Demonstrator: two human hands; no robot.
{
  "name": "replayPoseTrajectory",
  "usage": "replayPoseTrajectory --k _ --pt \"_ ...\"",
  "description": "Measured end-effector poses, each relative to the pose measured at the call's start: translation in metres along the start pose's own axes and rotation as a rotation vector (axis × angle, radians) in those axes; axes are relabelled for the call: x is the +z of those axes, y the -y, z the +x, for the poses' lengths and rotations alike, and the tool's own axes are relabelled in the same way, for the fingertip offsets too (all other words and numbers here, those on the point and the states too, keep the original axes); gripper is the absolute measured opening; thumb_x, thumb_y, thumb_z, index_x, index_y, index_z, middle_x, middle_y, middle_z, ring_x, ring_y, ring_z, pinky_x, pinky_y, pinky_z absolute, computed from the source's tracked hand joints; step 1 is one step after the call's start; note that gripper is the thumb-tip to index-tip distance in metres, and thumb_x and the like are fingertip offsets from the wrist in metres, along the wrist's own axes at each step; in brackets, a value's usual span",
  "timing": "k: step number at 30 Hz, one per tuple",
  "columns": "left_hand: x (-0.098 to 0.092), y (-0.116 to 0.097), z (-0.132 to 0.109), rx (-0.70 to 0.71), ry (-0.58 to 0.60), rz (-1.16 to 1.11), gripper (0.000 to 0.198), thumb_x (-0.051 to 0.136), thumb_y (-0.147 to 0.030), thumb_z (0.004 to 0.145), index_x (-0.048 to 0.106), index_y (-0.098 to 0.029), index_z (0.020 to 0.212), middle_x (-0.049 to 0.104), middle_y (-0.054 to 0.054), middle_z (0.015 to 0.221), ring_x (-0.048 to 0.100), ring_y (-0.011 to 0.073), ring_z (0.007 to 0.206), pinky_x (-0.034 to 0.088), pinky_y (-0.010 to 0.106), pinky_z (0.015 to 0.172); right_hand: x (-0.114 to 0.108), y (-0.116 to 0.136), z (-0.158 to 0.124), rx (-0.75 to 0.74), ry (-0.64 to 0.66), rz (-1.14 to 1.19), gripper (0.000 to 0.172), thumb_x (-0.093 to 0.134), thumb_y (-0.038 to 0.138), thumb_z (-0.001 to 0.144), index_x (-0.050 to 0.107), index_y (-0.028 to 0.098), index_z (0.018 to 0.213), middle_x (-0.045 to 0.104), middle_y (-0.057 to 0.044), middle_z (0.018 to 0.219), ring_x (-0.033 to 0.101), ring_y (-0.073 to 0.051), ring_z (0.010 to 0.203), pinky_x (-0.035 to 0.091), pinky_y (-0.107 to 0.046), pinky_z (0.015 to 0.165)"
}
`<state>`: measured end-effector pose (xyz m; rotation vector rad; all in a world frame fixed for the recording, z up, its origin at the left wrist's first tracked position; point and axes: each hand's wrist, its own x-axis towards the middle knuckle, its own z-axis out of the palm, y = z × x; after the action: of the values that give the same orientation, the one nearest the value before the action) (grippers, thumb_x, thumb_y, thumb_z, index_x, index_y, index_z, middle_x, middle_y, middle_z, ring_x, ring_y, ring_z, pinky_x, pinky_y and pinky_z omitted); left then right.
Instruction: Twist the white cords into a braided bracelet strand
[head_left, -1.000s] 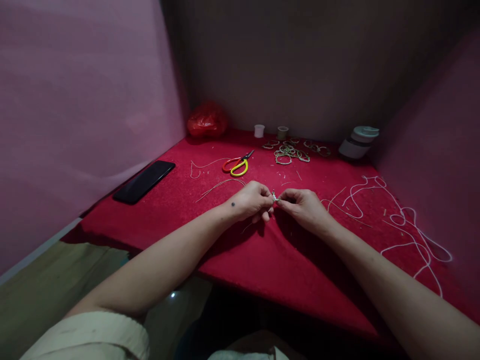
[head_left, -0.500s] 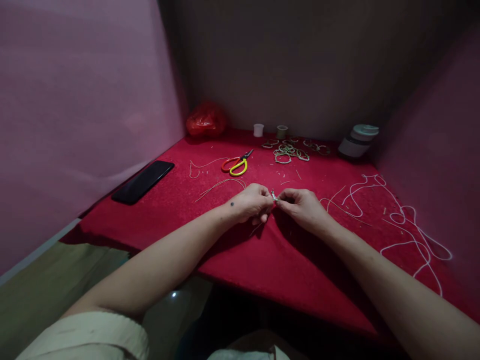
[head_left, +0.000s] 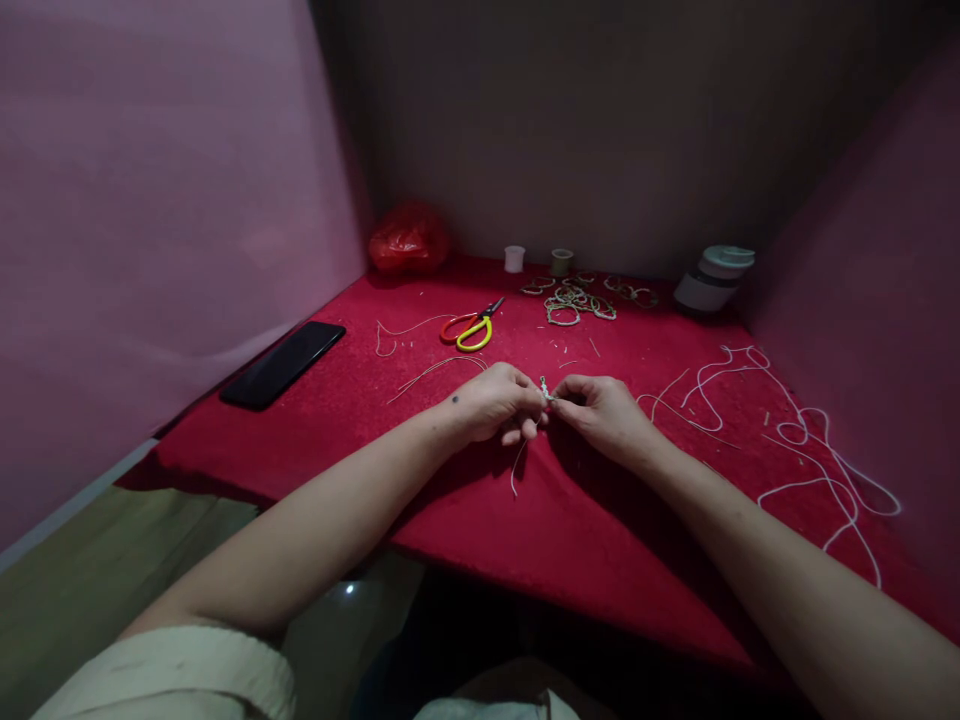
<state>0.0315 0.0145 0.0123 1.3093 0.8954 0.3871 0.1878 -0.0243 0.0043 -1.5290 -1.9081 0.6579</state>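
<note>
Between my hands is a small braided cord (head_left: 544, 388), white with some green. My left hand (head_left: 504, 402) pinches it between thumb and forefinger, its other fingers curled loosely below. From the right, my right hand (head_left: 600, 408) has thumb and forefinger pressed together at the braid's side. A loose cord end (head_left: 514, 474) hangs below my left hand onto the red cloth (head_left: 480, 530). Both hands are just above the cloth, and their fingers partly hide the braid.
Scissors (head_left: 475, 328) with red and yellow handles lie beyond my left hand. Farther back are braided loops (head_left: 574, 302), a white spool (head_left: 514, 259), an olive spool (head_left: 562, 263), a red plastic bag (head_left: 409, 240) and a lidded cup (head_left: 714, 280). A phone (head_left: 283, 366) lies left; white cord (head_left: 817, 478) sprawls right.
The braid shows a little more above the left fingers. More of the loose cord end now hangs below my left hand. The view has shifted slightly; my hands stay close together.
</note>
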Motion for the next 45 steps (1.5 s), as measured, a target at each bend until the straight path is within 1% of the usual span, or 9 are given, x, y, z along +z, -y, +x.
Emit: replayPoseTrajectory --k 5,9,12,17,20,26,31,41,45 --pt "0.001 0.002 0.004 -0.017 -0.055 -0.121 0.010 0.048 -0.004 0.070 0.050 -0.010 0.062 0.061 0.003 0.053 0.051 0.0074 0.035 0.035 0.018 0.032 0.000 0.000 0.000 -0.017 0.006 0.016 0.016 0.051 0.020 0.075 0.063 0.016 0.067 0.063 -0.001 0.062 0.051 -0.011 0.056 0.035 -0.023 0.055" --pt "0.001 0.004 0.004 -0.018 -0.044 -0.122 0.008 0.050 -0.006 0.071 0.050 -0.011 0.065 0.062 0.004 0.056 0.056 0.0097 0.042 0.038 0.018 0.034 0.001 -0.002 0.000 -0.003 -0.006 0.018 0.016 0.051 0.022 0.074 0.063 0.016 0.067 0.061 -0.001 0.060 0.050 -0.011 0.056 0.035 -0.023 0.054" --pt "0.000 0.004 0.002 -0.019 -0.040 -0.046 0.009 0.050 -0.010 0.072 0.050 -0.012 0.063 0.057 0.000 0.050 0.049 0.0077 0.034 0.033 0.018 0.031 0.000 -0.002 0.000 0.006 -0.013 0.036 0.015 0.050 0.021 0.074 0.062 0.016 0.066 0.059 0.000 0.059 0.048 -0.011 0.055 0.034 -0.023 0.054" --pt "0.002 0.004 0.000 0.002 -0.073 0.140 0.015 0.053 -0.013 0.068 0.047 -0.016 0.055 0.044 -0.006 0.038 0.031 0.0040 0.025 0.016 0.019 0.027 0.000 -0.002 0.000 0.011 0.001 0.051 0.014 0.051 0.021 0.074 0.059 0.016 0.064 0.057 0.000 0.059 0.047 -0.011 0.056 0.034 -0.023 0.053" --pt "0.003 0.003 -0.001 0.012 -0.082 0.192 0.018 0.054 -0.013 0.067 0.044 -0.016 0.053 0.038 -0.008 0.036 0.026 0.0029 0.026 0.014 0.019 0.028 0.000 -0.003 0.000 0.008 0.012 0.030 0.014 0.051 0.022 0.074 0.059 0.016 0.064 0.056 0.000 0.058 0.047 -0.011 0.056 0.034 -0.023 0.053" --pt "0.002 0.000 -0.002 0.011 -0.080 0.253 0.014 0.054 -0.014 0.071 0.048 -0.016 0.059 0.035 -0.009 0.035 0.025 0.0031 0.029 0.015 0.019 0.032 0.002 -0.009 0.000 -0.021 -0.011 0.024 0.011 0.053 0.021 0.073 0.060 0.016 0.079 0.059 -0.001 0.063 0.050 -0.012 0.056 0.036 -0.023 0.053" --pt "0.002 0.002 -0.002 0.038 -0.079 0.263 0.011 0.054 -0.017 0.072 0.049 -0.014 0.062 0.035 -0.008 0.041 0.026 0.0022 0.034 0.015 0.019 0.037 0.001 -0.011 0.000 -0.011 -0.032 0.050 0.005 0.052 0.020 0.071 0.055 0.017 0.073 0.059 -0.001 0.064 0.051 -0.012 0.057 0.037 -0.024 0.053" --pt "0.000 0.004 -0.002 0.049 -0.055 0.253 0.009 0.055 -0.020 0.071 0.052 -0.014 0.066 0.044 -0.006 0.051 0.028 0.0025 0.038 0.015 0.021 0.040 -0.004 -0.005 -0.003 -0.017 0.003 0.035 0.015 0.050 0.025 0.075 0.061 0.016 0.072 0.060 -0.001 0.063 0.050 -0.012 0.058 0.037 -0.024 0.056" --pt "0.002 0.002 -0.004 0.046 -0.046 0.223 0.007 0.053 -0.016 0.072 0.052 -0.013 0.065 0.042 -0.006 0.049 0.028 0.0022 0.038 0.015 0.020 0.041 -0.006 -0.003 -0.004 -0.004 0.029 0.045 0.016 0.050 0.023 0.076 0.063 0.015 0.075 0.062 -0.002 0.067 0.053 -0.013 0.062 0.039 -0.024 0.060"
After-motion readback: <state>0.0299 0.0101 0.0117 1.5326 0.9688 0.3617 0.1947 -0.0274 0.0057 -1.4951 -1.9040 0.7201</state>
